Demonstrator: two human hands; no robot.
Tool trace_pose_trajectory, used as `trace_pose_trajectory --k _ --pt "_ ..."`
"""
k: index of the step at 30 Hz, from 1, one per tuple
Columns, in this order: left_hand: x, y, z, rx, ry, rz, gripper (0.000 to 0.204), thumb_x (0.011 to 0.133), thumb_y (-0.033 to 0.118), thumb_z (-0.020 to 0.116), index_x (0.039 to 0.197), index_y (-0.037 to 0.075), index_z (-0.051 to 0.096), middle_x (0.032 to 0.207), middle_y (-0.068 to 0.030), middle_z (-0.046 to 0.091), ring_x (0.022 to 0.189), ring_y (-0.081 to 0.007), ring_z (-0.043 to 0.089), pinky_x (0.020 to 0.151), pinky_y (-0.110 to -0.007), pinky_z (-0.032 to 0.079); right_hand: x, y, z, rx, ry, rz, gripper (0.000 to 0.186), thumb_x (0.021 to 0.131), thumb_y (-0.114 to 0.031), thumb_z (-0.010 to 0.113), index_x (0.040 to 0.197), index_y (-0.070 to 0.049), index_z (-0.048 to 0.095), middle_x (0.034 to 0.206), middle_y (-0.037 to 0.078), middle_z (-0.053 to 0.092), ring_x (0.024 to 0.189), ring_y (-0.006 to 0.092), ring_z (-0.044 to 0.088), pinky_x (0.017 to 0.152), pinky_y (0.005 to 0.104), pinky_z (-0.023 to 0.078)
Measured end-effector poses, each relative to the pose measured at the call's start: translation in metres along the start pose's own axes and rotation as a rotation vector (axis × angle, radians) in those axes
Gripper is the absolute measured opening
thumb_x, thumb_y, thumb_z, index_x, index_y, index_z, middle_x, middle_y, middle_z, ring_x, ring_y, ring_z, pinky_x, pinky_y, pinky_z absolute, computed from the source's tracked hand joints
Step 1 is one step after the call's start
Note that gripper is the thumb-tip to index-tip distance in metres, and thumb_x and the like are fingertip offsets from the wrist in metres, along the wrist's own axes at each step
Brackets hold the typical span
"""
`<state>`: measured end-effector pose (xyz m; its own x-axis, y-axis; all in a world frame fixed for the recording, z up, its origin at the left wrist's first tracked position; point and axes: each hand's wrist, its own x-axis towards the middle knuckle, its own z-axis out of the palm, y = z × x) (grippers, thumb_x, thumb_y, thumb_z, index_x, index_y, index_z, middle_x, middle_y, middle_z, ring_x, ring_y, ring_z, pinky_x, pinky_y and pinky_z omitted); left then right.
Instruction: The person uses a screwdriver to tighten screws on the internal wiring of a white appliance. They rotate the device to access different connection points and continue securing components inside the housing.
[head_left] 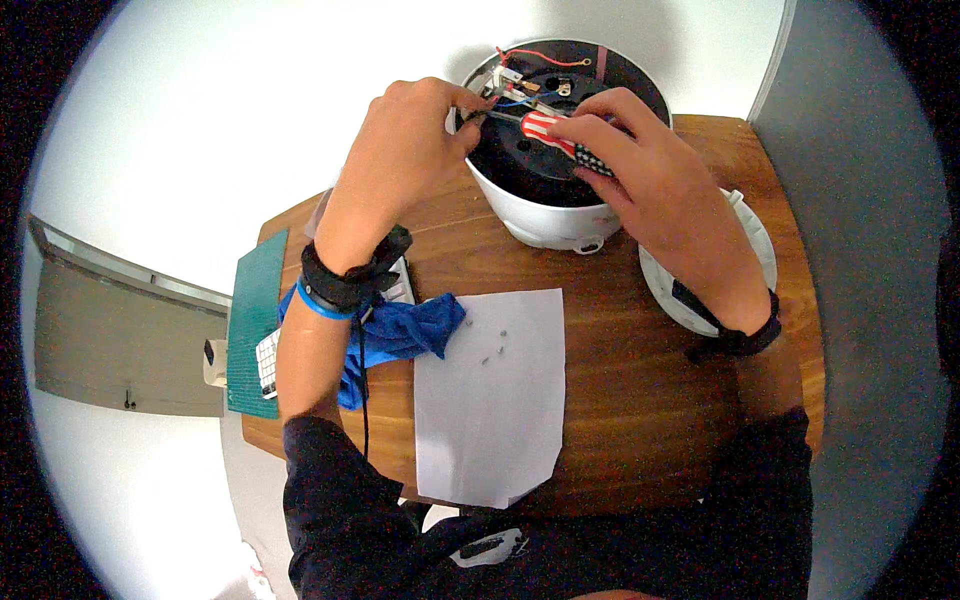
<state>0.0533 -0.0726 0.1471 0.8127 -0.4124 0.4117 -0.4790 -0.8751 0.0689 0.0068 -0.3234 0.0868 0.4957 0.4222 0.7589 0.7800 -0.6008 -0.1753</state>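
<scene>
A white round appliance body [540,222] lies upside down on the wooden table [640,400], its dark base open with red, blue and white wires [545,62] showing. My right hand [650,165] grips a screwdriver with a red, white and blue patterned handle [548,128], its shaft pointing left into the base. My left hand [410,140] pinches a small part or wire at the left rim of the base, right at the screwdriver's tip. Both wrists wear black bands.
A white sheet of paper [495,420] with a few small screws [492,350] lies in front of me. A blue cloth [410,330], a green cutting mat [255,320] and a white lid [760,250] under my right forearm are also on the table.
</scene>
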Motion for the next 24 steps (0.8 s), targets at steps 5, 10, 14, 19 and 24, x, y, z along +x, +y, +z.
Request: trace_pose_trajectory --k 5,10,14,19,24 --pt "0.022 -0.016 0.015 0.111 0.011 0.193 0.03 0.082 0.008 0.081 0.111 0.011 0.084 0.093 -0.0233 0.077 0.086 -0.0401 0.076 0.082 -0.046 0.062 -0.002 0.002 0.009 0.085 0.033 -0.032 0.051 0.09 -0.014 0.077 0.136 -0.004 0.059 0.12 0.017 0.061 0.111 0.0379 0.067 0.097 0.043 0.058" --pt "0.045 -0.015 0.029 0.226 -0.023 0.227 0.025 0.085 0.011 0.08 0.109 0.012 0.08 0.107 -0.0177 0.075 0.102 -0.0397 0.073 0.092 -0.047 0.06 -0.009 -0.001 0.006 0.095 -0.071 0.048 0.057 0.093 -0.028 0.077 0.138 -0.002 0.055 0.12 0.019 0.061 0.111 0.0399 0.067 0.095 0.0432 0.058" --pt "0.051 -0.012 0.028 0.296 -0.001 0.266 0.022 0.087 0.008 0.075 0.108 0.011 0.08 0.106 -0.0179 0.073 0.101 -0.0414 0.073 0.088 -0.048 0.06 -0.011 -0.01 -0.005 0.031 -0.092 0.049 0.06 0.093 -0.034 0.077 0.139 -0.002 0.054 0.119 0.021 0.061 0.107 0.0405 0.068 0.092 0.0438 0.059" --pt "0.053 -0.007 0.03 0.265 0.034 0.382 0.024 0.088 0.004 0.071 0.11 0.01 0.08 0.118 -0.0189 0.072 0.102 -0.0408 0.073 0.091 -0.047 0.061 -0.012 -0.015 -0.003 -0.008 -0.057 0.038 0.061 0.095 -0.037 0.075 0.138 0.0 0.054 0.117 0.022 0.062 0.103 0.0395 0.07 0.087 0.0418 0.06" --pt "0.052 -0.011 0.033 0.253 0.094 0.475 0.024 0.087 0.001 0.07 0.107 0.008 0.081 0.123 -0.018 0.07 0.102 -0.0393 0.074 0.091 -0.045 0.062 -0.011 -0.014 -0.001 -0.038 -0.033 0.053 0.051 0.099 -0.027 0.072 0.137 0.0 0.055 0.117 0.022 0.062 0.097 0.039 0.071 0.082 0.0414 0.062"
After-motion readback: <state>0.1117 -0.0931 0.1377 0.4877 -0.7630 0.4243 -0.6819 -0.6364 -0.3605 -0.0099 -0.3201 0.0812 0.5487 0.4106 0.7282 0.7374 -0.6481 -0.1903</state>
